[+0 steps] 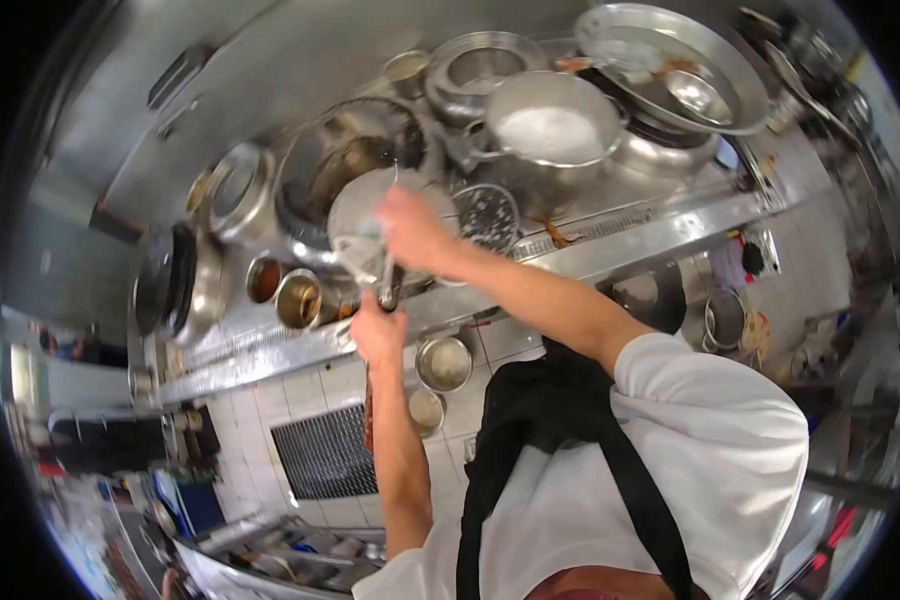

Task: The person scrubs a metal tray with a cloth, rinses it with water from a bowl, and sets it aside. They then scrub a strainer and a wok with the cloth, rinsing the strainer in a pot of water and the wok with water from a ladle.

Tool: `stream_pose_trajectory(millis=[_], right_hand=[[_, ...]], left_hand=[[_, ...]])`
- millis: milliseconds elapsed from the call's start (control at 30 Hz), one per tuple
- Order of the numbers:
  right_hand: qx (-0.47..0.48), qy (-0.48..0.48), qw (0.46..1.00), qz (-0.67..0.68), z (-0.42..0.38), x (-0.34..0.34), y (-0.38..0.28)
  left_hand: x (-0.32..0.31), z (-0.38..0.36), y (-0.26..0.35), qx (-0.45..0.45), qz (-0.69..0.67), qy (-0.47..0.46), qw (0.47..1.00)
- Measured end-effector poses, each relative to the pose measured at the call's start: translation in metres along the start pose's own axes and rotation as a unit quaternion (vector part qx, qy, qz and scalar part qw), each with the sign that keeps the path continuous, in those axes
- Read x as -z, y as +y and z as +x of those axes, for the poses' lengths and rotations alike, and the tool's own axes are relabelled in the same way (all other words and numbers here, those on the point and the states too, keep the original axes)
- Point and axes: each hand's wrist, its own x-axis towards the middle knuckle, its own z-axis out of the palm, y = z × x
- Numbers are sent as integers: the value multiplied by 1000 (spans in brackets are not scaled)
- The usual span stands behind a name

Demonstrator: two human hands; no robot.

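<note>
My left hand [378, 332] is closed around the handle of a pale grey round pan [355, 205], low in front of the stove. Over the pan is my right hand [410, 228], blurred by motion and curled closed. A whitish-blue smear shows by its fingers; what it holds cannot be made out. Behind the pan sits a large dark wok [355, 150] on the range. To the pan's right lies a round perforated strainer [488, 215] with dark and white spots.
A two-handled pot [550, 125] with white contents stands right of the wok, and a wide metal basin [740, 110] beyond it. Small metal containers [300, 300] sit at the left of the counter edge. Below are metal bowls [444, 364] and a black floor mat [325, 452].
</note>
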Motion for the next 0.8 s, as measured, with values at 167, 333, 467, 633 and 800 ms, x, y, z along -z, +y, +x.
stream_pose_trajectory(millis=[167,333,467,633,800], right_hand=[[-33,-69,991,-113,3,132,52],[-170,-331,770,-519,-25,241,329],[-440,-559,684,-162,7,228,300],[-354,-100,904,217,46,194,122],[-287,-57,904,310,80,14,21]], left_hand=[[-9,19,-15,17,-128,91,987],[29,57,13,82,-347,111,928],[39,106,42,52,-600,102,792],[20,148,38,33,-744,95,661],[-30,157,60,33,-739,127,660]])
